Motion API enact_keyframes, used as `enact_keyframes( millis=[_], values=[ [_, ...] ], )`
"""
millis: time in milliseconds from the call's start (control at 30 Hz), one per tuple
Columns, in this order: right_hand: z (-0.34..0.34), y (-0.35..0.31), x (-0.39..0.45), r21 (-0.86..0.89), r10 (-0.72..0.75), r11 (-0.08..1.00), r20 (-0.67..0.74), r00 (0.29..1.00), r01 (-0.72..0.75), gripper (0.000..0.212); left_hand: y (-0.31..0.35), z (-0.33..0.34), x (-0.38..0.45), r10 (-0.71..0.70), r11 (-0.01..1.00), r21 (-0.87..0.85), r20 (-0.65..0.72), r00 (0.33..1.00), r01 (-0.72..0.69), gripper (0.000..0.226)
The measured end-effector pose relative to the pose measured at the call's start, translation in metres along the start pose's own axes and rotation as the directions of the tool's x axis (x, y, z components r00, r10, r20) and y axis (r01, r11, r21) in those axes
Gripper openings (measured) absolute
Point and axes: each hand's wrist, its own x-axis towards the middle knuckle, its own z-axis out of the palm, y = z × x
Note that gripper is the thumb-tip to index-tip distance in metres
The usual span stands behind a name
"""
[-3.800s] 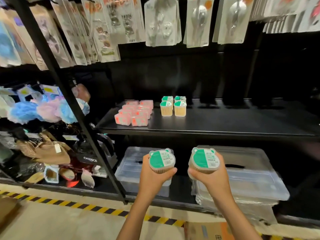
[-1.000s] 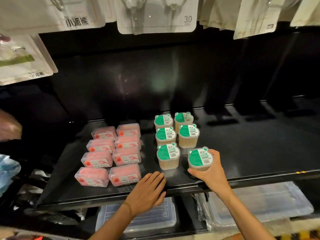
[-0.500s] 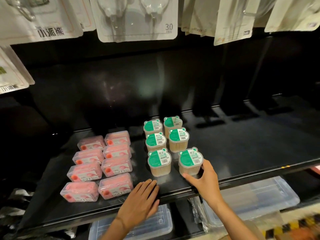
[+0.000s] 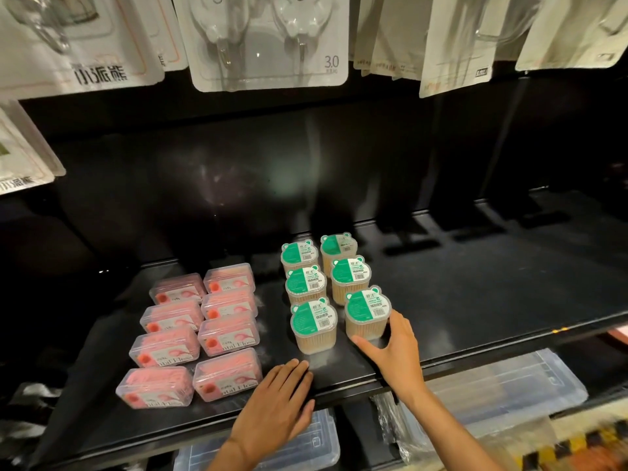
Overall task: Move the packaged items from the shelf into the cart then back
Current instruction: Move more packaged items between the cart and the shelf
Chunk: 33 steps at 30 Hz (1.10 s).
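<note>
Several bear-eared tubs with green lids stand in two columns on the black shelf point(image 4: 482, 294). My right hand point(image 4: 394, 355) touches the front right tub point(image 4: 367, 309): fingers lie against its right side and the thumb reaches along its front base. Beside it stands the front left tub point(image 4: 314, 322), with nothing touching it. My left hand point(image 4: 275, 406) rests flat, palm down, on the shelf's front edge just before that tub and holds nothing. Several pink floss boxes point(image 4: 197, 334) lie in two columns to the left.
White blister packs point(image 4: 268, 39) hang above the shelf. Clear plastic bins point(image 4: 503, 385) sit on the lower shelf under my arms. The right part of the black shelf holds no items. Yellow-black floor tape point(image 4: 577, 447) shows at the bottom right.
Both tubs I held before now stand on the shelf. Over the last second my right hand loosened on the front right tub after shifting it into line; my left hand stayed flat.
</note>
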Motion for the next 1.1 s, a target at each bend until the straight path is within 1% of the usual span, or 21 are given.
enact_keyframes(
  millis=[133, 333, 500, 600, 667, 733, 767, 833, 867, 933, 1000, 1033, 1100],
  values=[
    [0.002, 0.001, 0.000, -0.042, -0.007, 0.999, 0.000, 1.000, 0.007, 0.071, -0.001, 0.001, -0.001, 0.007, 1.000, -0.011, -0.026, 1.000, -0.007, 0.064],
    [0.002, 0.000, 0.000, -0.053, -0.016, 0.998, 0.009, 1.000, 0.017, 0.072, -0.001, 0.000, -0.002, -0.001, 0.999, -0.045, -0.051, 0.999, -0.001, 0.064],
    [0.001, -0.001, -0.001, -0.058, -0.001, 0.998, 0.021, 1.000, 0.002, 0.072, -0.003, 0.003, -0.002, 0.010, 1.000, -0.013, -0.047, 0.999, -0.010, 0.065],
    [-0.001, -0.002, -0.002, -0.018, 0.019, 1.000, 0.030, 0.999, -0.018, 0.081, -0.002, 0.004, -0.003, 0.012, 1.000, -0.026, -0.055, 0.998, -0.014, 0.066],
    [-0.006, -0.004, -0.002, 0.009, 0.039, 0.999, 0.043, 0.998, -0.039, 0.090, -0.002, 0.003, -0.003, -0.002, 1.000, -0.014, -0.079, 0.997, 0.001, 0.063],
    [-0.016, -0.002, -0.007, -0.004, 0.051, 0.999, 0.037, 0.998, -0.051, 0.087, -0.001, 0.001, -0.001, -0.025, 0.999, -0.026, -0.112, 0.993, 0.023, 0.054],
    [-0.024, -0.001, -0.013, -0.021, 0.045, 0.999, 0.023, 0.999, -0.044, 0.080, 0.001, -0.001, 0.001, -0.051, 0.997, -0.058, -0.123, 0.991, 0.044, 0.049],
    [-0.043, 0.003, -0.028, -0.061, -0.011, 0.998, -0.019, 1.000, 0.010, 0.060, 0.011, -0.008, 0.007, -0.124, 0.983, -0.156, -0.142, 0.982, 0.102, 0.048],
    [-0.054, 0.005, -0.038, -0.078, -0.049, 0.996, -0.039, 0.998, 0.046, 0.051, 0.021, -0.011, 0.012, -0.131, 0.973, -0.212, -0.164, 0.978, 0.094, 0.046],
    [-0.080, 0.011, -0.061, -0.108, -0.076, 0.992, -0.044, 0.996, 0.070, 0.040, 0.047, -0.013, 0.024, -0.097, 0.954, -0.299, -0.235, 0.967, 0.023, 0.037],
    [-0.110, 0.019, -0.090, -0.142, -0.040, 0.989, -0.048, 0.998, 0.033, 0.036, 0.084, -0.013, 0.041, -0.074, 0.909, -0.413, -0.277, 0.958, -0.049, 0.035],
    [-0.125, 0.024, -0.106, -0.156, -0.019, 0.988, -0.065, 0.998, 0.008, 0.037, 0.104, -0.013, 0.050, -0.085, 0.866, -0.496, -0.280, 0.956, -0.068, 0.037],
    [-0.158, 0.038, -0.142, -0.179, 0.034, 0.982, -0.116, 0.993, -0.054, 0.048, 0.150, -0.015, 0.071, -0.087, 0.773, -0.630, -0.227, 0.970, -0.078, 0.046]
  ],
)
